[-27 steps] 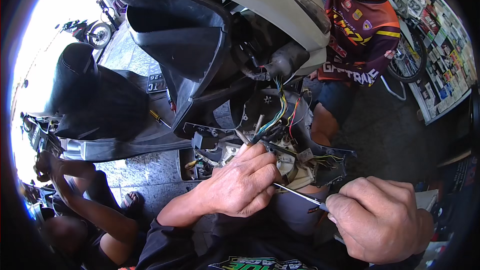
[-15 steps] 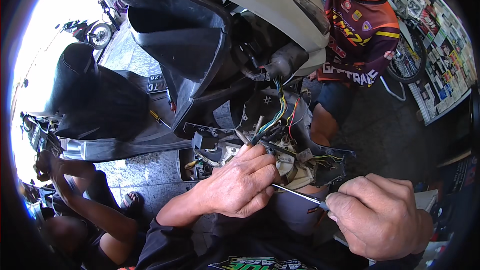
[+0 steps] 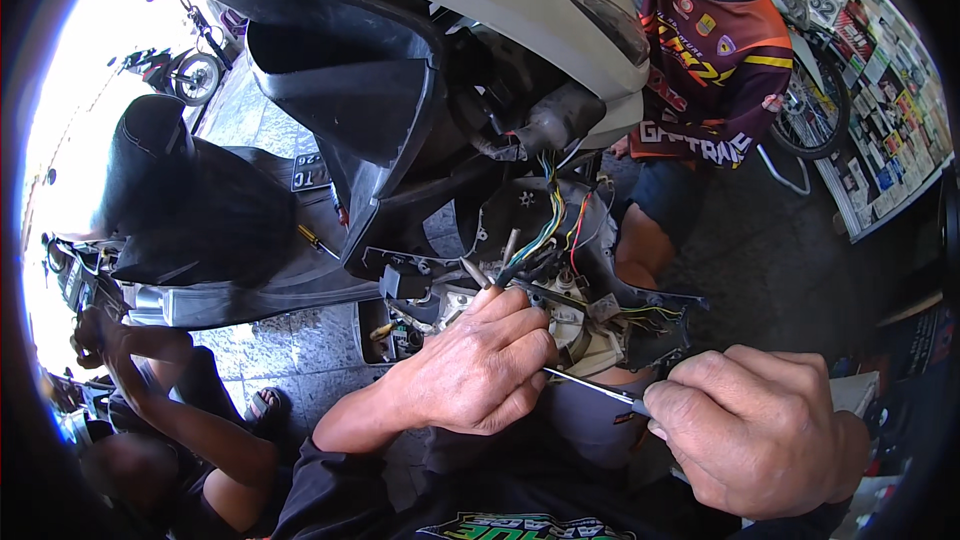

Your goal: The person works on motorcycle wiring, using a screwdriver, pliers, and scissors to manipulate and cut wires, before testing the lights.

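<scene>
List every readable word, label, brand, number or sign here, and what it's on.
Wording left uncopied; where it stands:
Black rectangular number plate: white characters.
Maroon fabric jersey: white and yellow lettering.
Black cloth shirt: green print.
White square plate: dark numerals.
Multicoloured rectangular display panel: too small to read.

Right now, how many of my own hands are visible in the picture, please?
2. Your left hand is near the middle, below the coloured wires; your right hand is at lower right, pinching the thin strand that runs between them. Neither is hidden.
</scene>
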Available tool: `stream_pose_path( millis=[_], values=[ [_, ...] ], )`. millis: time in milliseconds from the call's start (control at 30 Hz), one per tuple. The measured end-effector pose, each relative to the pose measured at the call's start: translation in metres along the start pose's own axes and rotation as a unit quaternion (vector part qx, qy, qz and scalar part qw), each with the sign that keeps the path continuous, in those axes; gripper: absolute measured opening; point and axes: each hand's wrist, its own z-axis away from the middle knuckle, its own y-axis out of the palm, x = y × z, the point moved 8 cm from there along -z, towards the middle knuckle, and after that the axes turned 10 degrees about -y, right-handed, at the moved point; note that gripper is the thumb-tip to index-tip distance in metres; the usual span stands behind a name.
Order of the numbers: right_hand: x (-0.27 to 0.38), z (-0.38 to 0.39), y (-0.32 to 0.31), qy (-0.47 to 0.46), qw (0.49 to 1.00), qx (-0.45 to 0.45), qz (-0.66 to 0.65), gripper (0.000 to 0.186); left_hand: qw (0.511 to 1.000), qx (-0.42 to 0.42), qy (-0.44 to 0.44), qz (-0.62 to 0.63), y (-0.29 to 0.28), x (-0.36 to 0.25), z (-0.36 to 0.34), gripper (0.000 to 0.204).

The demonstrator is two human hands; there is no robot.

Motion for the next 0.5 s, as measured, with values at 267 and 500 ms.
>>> stream_pose_path(
  millis=[267,500],
  values=[
    [0.004,0.000,0.000,-0.021,1.000,0.019,0.007,0.017,0.998,0.000,0.022,-0.058,0.003,-0.009,-0.002,0.023],
    [0.003,0.003,0.005,-0.048,0.998,0.040,0.007,0.014,0.994,0.014,0.022,-0.102,0.006,-0.014,-0.009,0.025]
  ],
)
